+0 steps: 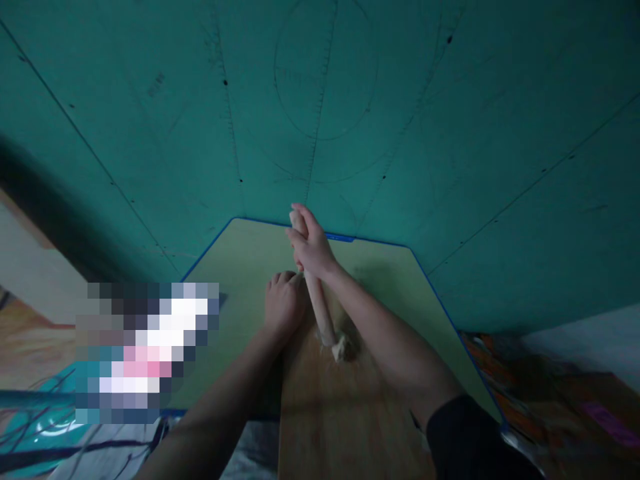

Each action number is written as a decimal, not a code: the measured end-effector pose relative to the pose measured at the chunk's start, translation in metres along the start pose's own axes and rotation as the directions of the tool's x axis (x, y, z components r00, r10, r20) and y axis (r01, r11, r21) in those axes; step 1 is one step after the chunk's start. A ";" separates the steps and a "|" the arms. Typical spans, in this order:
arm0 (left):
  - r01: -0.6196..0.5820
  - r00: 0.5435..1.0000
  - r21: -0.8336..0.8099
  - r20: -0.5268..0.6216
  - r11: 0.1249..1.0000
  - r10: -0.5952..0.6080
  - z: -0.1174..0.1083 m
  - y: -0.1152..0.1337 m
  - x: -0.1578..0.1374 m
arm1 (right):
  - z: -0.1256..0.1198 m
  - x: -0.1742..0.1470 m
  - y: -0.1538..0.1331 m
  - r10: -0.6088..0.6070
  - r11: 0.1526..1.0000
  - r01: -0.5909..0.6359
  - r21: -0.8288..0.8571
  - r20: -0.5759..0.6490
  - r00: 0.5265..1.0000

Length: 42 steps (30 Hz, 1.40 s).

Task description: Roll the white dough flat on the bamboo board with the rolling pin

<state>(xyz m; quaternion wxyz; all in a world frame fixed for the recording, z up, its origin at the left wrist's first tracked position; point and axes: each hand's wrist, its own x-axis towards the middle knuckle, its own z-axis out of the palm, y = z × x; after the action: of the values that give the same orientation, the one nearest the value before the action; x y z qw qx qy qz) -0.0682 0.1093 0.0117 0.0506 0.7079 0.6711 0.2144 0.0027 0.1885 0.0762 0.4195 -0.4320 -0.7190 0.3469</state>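
My right hand point(315, 247) is wrapped round the upper part of a pale wooden rolling pin point(321, 310), which slants down toward me. The pin's lower end meets a small lump of dough point(344, 348) on a wooden board point(345, 420). Smears and crumbs surround the lump. At the board's far left edge, my left hand point(285, 300) is closed with its fingers curled, apparently gripping the board; its fingertips are hidden. My right forearm covers part of the board's far side.
Under the board is a pale yellow-green table point(240, 260) with a blue rim, close against a green wall point(200, 133). A blurred-out patch point(165, 340) lies at the table's left. Orange and brown items point(560, 400) are at the right; a teal basin point(55, 427) is lower left.
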 end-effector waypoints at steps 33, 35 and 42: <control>0.008 0.999 -0.016 -0.032 1.000 -0.009 0.001 -0.001 -0.001 | -0.026 -0.010 -0.006 0.105 0.991 -0.099 0.087 -0.064 0.992; 0.012 0.999 -0.025 -0.035 1.000 -0.012 0.001 -0.002 0.000 | -0.037 -0.005 -0.011 0.079 0.995 -0.069 0.077 -0.123 0.989; 0.016 0.999 -0.024 -0.037 1.000 -0.016 0.002 -0.003 0.000 | -0.044 0.010 0.004 0.036 0.997 -0.050 -0.055 -0.234 0.972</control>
<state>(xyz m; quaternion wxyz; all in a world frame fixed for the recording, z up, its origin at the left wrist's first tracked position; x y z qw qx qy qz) -0.0700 0.1098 0.0086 0.0483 0.6978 0.6750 0.2348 0.0409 0.2047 0.0937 0.4800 -0.4976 -0.6655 0.2812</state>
